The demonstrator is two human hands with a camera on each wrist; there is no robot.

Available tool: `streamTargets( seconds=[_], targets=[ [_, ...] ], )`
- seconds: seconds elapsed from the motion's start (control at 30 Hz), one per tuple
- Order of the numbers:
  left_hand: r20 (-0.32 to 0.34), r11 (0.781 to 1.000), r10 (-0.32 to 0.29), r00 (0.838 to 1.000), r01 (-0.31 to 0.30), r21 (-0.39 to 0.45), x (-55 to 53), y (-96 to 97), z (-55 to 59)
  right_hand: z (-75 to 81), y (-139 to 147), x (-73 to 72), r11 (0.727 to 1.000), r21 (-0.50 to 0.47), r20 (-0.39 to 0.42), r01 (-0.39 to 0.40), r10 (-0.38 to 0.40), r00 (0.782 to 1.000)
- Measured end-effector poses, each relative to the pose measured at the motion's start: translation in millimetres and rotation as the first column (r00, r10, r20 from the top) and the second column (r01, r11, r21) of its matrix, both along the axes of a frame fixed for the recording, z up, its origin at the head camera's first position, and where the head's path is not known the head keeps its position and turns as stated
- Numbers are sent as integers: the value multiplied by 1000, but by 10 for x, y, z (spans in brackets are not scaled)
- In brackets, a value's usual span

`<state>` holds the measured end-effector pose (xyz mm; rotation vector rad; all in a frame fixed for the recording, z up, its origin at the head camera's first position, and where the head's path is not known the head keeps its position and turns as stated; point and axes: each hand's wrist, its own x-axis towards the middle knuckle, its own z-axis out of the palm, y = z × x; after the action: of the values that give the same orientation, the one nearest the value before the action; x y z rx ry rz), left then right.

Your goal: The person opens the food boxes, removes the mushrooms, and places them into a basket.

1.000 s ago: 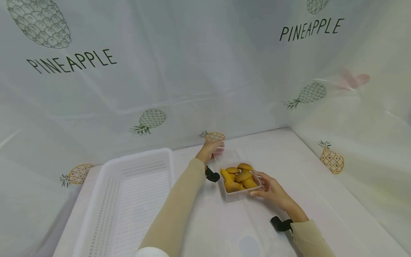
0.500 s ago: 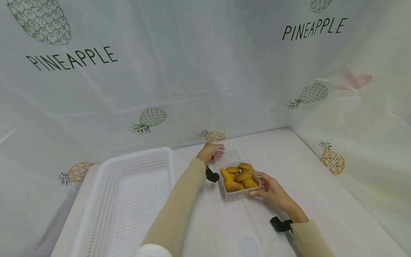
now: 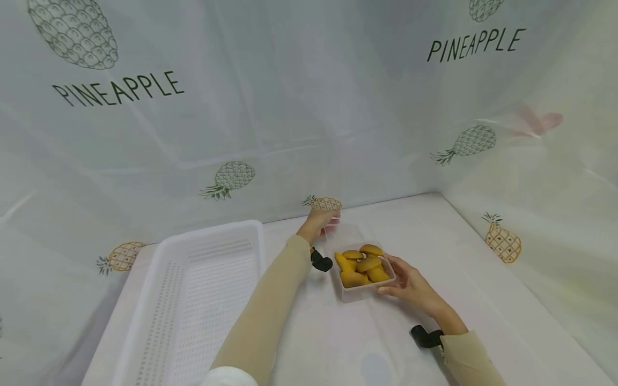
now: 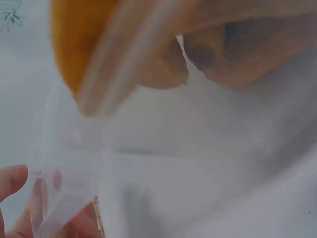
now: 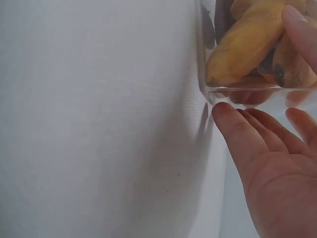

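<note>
Right hand: grip curled about the near right corner of clear box, fingers along right wall, thumb along near wall. Box on the white surface, filled with yellow-brown mushroom-shaped pieces. Left hand at raised clear lid, beyond the box; thumb and fingers either side of its edge; whether pinching, cannot tell. White slotted basket left of box, well apart. Pineapple-print sheeting behind.
</note>
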<state>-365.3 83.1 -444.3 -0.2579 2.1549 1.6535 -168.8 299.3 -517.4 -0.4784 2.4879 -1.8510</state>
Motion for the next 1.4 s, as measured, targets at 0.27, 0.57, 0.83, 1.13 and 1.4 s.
streamTargets(
  seconds=[0.27,0.57,0.83,1.13,1.4],
  targets=[
    [-95,995,-50,994,40,-96,17,36,140,116,-6,33,998,-54,34,26,-25,999],
    [-268,978,-114,957,61,-200,108,-43,213,223,-138,56,976,-152,121,155,-137,983],
    [-312,949,-107,944,4,-314,204,-89,346,199,-336,79,943,-225,134,246,-220,966],
    [-407,955,-130,904,3,-297,350,-192,566,171,-372,125,945,-193,107,265,-248,963],
    [-435,912,-380,816,252,-325,546,-341,801,151,-397,155,948,-190,72,256,-246,967]
  ],
)
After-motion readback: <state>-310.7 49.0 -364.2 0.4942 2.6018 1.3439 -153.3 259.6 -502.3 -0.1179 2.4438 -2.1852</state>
